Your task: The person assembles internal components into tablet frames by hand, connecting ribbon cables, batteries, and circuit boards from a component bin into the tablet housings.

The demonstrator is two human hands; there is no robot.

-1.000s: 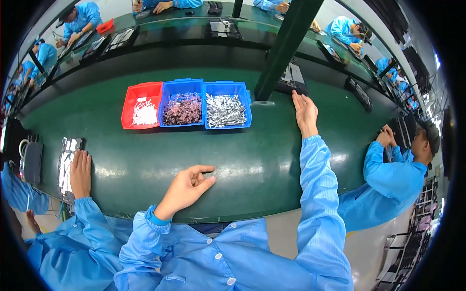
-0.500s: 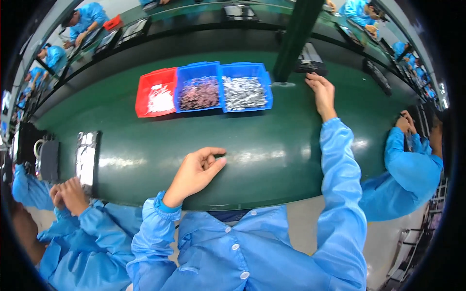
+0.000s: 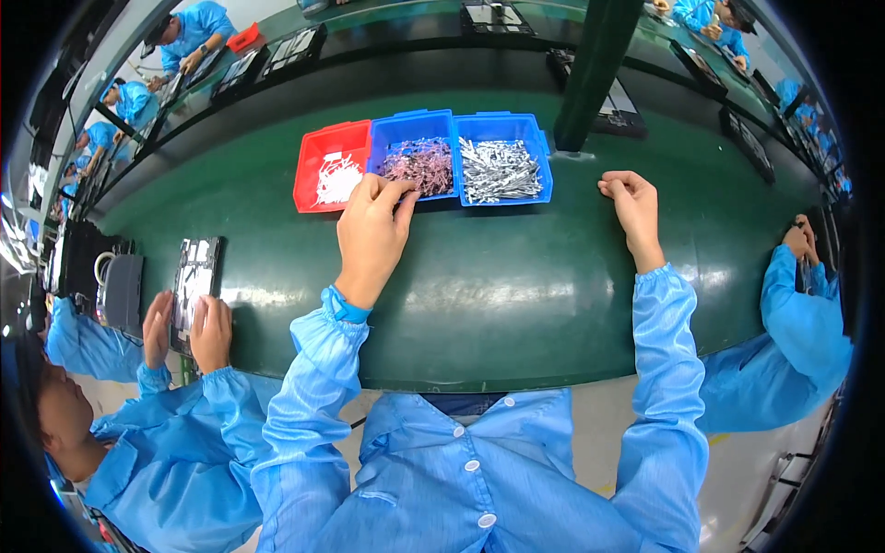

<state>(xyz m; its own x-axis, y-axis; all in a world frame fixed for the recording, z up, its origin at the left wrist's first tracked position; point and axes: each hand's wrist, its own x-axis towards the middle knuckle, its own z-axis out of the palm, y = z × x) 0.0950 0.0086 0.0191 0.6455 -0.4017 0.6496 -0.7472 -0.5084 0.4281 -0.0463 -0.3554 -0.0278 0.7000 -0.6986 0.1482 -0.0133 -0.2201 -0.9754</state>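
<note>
Plastic with smooth, glossy walls forms three open bins standing side by side on the dark green table [image 3: 498, 300]: a red bin [image 3: 311, 158], a middle blue bin [image 3: 411, 123] and a right blue bin [image 3: 499, 126]. The red one contains thin white strips [image 3: 337, 181] in a loose tangle; the middle one, a wiry heap of pinkish-brown pieces [image 3: 422, 162]; the right one, slender silvery pieces [image 3: 501, 170] that catch the light. The tabletop is sleek, with pale streaks of reflection, and its near edge curves. Light blue sleeves, softly wrinkled, gather at both wrists, and a brighter blue band [image 3: 346, 305] circles the left one.

The left hand [image 3: 373, 230] is at the near edge of the middle blue bin, fingers bent and thumb close to the index finger; I cannot tell whether a piece is pinched there. The right hand [image 3: 636, 208] is part closed, well to the right of the bins, thumb and fingertips drawn near each other; whether it grips anything cannot be made out.

The left fingers hide the near left corner of the middle bin. A green post [image 3: 595, 78] covers part of a flat black device [image 3: 620, 112] behind it. At the left, a co-worker's hands [image 3: 211, 334] are beside another device [image 3: 197, 269], and the fisheye rim cuts off the far sides.
</note>
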